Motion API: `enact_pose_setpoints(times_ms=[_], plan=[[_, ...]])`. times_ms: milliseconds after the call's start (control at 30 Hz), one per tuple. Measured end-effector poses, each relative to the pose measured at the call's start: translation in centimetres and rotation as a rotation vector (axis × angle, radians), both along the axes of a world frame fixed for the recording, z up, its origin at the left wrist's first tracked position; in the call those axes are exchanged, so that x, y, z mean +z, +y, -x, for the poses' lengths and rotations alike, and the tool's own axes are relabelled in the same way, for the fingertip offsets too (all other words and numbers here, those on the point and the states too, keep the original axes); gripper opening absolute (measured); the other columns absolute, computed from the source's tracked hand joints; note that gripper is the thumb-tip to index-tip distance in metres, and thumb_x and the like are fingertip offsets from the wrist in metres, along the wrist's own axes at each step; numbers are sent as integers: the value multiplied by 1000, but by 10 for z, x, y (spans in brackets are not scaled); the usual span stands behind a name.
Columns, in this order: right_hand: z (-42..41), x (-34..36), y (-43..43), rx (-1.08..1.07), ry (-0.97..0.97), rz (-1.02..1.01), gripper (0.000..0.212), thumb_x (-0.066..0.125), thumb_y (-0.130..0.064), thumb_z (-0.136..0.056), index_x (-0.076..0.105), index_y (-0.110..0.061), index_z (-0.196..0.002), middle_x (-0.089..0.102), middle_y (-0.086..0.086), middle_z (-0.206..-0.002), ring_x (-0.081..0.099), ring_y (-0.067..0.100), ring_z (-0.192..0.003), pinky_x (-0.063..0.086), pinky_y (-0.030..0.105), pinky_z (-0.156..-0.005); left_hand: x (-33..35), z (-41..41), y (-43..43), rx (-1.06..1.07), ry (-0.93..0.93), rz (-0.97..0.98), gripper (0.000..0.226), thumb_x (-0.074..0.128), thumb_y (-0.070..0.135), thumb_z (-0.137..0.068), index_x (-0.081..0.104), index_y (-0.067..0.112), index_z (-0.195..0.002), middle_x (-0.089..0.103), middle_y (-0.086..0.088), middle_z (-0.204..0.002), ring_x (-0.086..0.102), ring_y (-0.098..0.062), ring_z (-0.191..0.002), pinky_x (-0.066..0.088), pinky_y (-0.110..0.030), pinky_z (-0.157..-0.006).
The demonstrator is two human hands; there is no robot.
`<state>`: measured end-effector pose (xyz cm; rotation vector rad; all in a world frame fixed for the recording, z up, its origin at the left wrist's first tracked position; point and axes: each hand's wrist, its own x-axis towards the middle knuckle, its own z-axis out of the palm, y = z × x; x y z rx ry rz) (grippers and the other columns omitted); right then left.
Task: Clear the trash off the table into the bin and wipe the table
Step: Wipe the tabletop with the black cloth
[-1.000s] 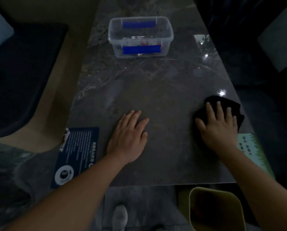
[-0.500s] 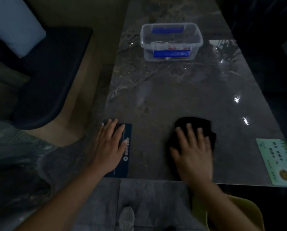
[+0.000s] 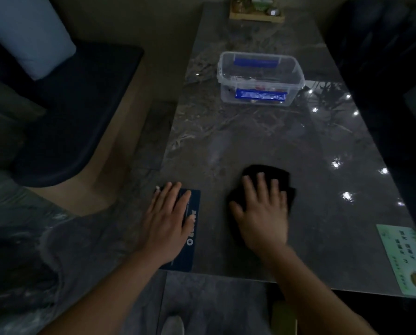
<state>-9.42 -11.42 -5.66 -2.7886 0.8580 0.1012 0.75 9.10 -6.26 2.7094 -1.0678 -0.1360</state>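
Black cloth (image 3: 269, 176) lies flat on glossy marble table (image 3: 262, 139).

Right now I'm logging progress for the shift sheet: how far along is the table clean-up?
Done, apparently: no loose trash shows on the table. In hand: the right hand presses a black cloth flat on the near middle, mid-wipe, while the left hand rests on a blue card. Left: the far stretch around the clear plastic box and the right edge by the green card.

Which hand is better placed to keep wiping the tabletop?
Right. The right hand lies flat on the black cloth on the table. The left hand rests on the dark blue card, no cloth under it.
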Motion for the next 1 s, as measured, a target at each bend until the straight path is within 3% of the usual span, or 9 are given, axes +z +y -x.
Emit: enact_pose_setpoints(times_ms=[100, 167, 267, 333, 400, 533, 700, 867, 1000], plan=[[18, -7, 48, 401, -46, 13, 72, 28, -69, -97, 16, -38, -161, 8, 0, -170, 2, 32, -157, 2, 49, -124, 1, -1, -1, -15, -4, -11, 63, 23, 48, -97, 37, 15, -149, 26, -10, -162, 16, -25, -151, 13, -46, -124], [22, -4, 21, 476, -31, 37, 71, 25, -70, -98, 12, -41, -161, 8, -3, -170, 2, 28, -157, 1, 45, -125, 1, -2, 0, -6, 2, -9, 64, 23, 49, -96, 37, 16, -149, 25, -8, -162, 16, -25, -151, 11, -45, -124], [-7, 2, -48, 168, 23, 49, 72, 27, -67, -99, 7, -38, -162, 1, -1, -172, -1, 28, -157, 2, 46, -127, 4, -8, -3, 1, 2, -40, 59, 29, 51, -93, 43, 21, -142, 35, -5, -155, 26, -26, -146, 22, -45, -120], [-28, 7, -54, -69, 36, -1, 72, 28, -64, -101, 5, -35, -163, -2, 1, -172, -5, 30, -157, 1, 49, -126, 12, -21, -15, 10, -44, -17, 47, 37, 51, -90, 53, 21, -123, 49, -3, -131, 45, -28, -124, 38, -45, -102], [-30, -2, -22, 19, -16, 23, 72, 25, -66, -100, 6, -35, -163, -2, 2, -172, -4, 32, -157, 1, 51, -125, 17, -38, -33, 40, -56, 29, 42, 43, 46, -91, 56, 19, -119, 51, -5, -124, 47, -29, -118, 39, -45, -97], [-7, -10, -13, 412, -29, 81, 69, 19, -71, -99, 7, -44, -161, 6, -5, -170, -1, 25, -157, -8, 40, -124, 4, -56, -53, 55, -29, 3, 58, 38, 47, -98, 38, 18, -148, 27, -10, -160, 15, -28, -151, 12, -48, -122], [-67, 5, -53, -24, 20, 13, 71, 28, -64, -101, 6, -37, -162, -2, -1, -172, -4, 30, -157, 1, 49, -126, -1, -58, -52, 35, -63, 25, 65, 25, 51, -94, 40, 15, -147, 32, -11, -159, 21, -28, -150, 16, -48, -122], [-42, -6, 20, 460, -69, 10, 67, 28, -67, -99, 19, -40, -160, 15, -5, -169, 11, 28, -157, -1, 44, -124, -9, -61, -50, 56, -24, 172, 53, 28, 33, -96, 55, 12, -137, 45, -11, -152, 35, -28, -144, 24, -48, -120], [-83, -6, -62, 185, -47, 64, 68, 32, -61, -100, 11, -40, -161, 5, -6, -171, 3, 26, -157, -2, 42, -125, -20, -65, -49, 55, -35, 211, 51, 29, 28, -95, 55, 15, -137, 44, -9, -153, 31, -25, -146, 23, -47, -120]])
